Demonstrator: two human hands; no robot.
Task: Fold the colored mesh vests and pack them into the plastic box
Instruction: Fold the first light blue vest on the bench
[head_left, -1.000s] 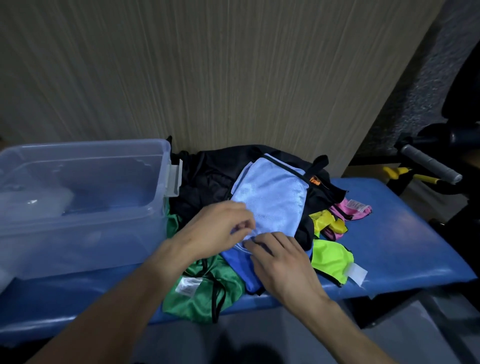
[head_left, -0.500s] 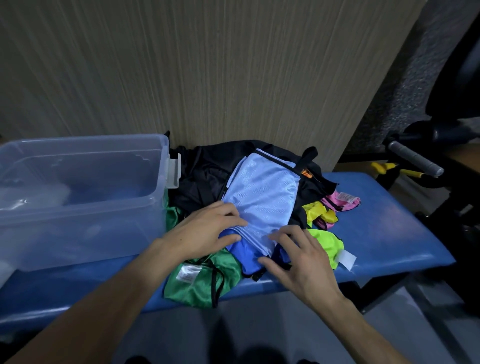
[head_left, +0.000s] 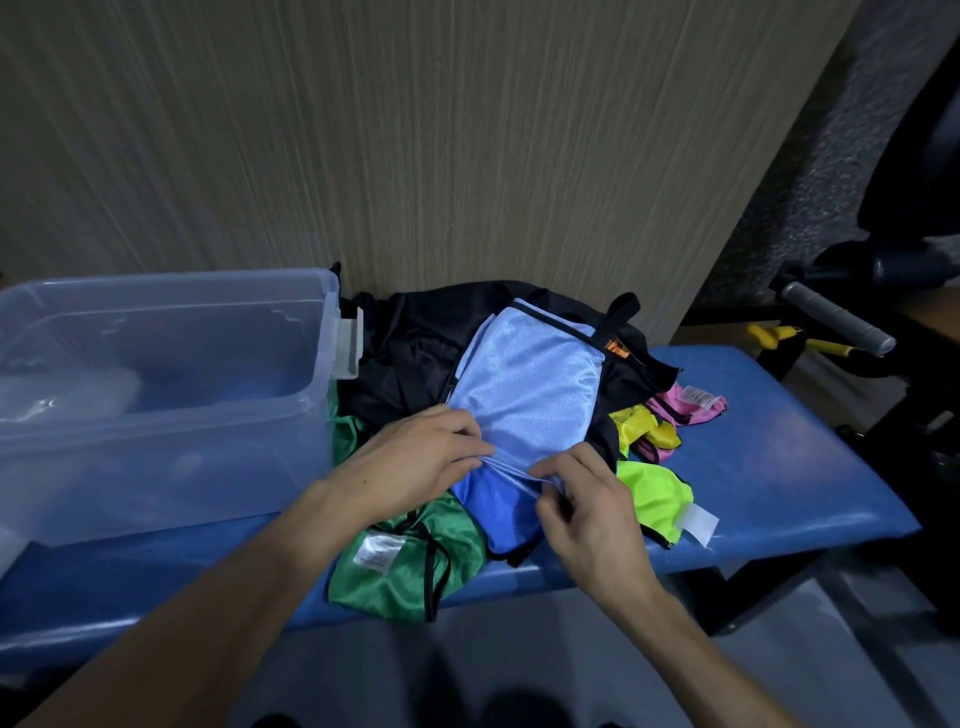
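Note:
A light blue mesh vest (head_left: 530, 395) lies folded on top of a heap of vests on the blue bench (head_left: 779, 467). My left hand (head_left: 415, 462) pinches its near left edge, and my right hand (head_left: 587, 504) pinches the gathered near edge beside it. Under it lie a black vest (head_left: 415, 353), a green vest (head_left: 405, 566), a neon yellow vest (head_left: 657, 493) and a pink vest (head_left: 685, 405). The clear plastic box (head_left: 171, 415) stands to the left of the heap, open on top.
A beige panel wall (head_left: 415, 145) rises right behind the bench. Dark exercise equipment with a grey handle (head_left: 836, 322) and yellow parts (head_left: 769, 335) stands at the right. The grey floor (head_left: 519, 665) lies below the bench's front edge.
Both hands went from lying flat on the blue vest to pinching its near edge. The right hand moved left toward the left hand, and the fabric bunched up between them.

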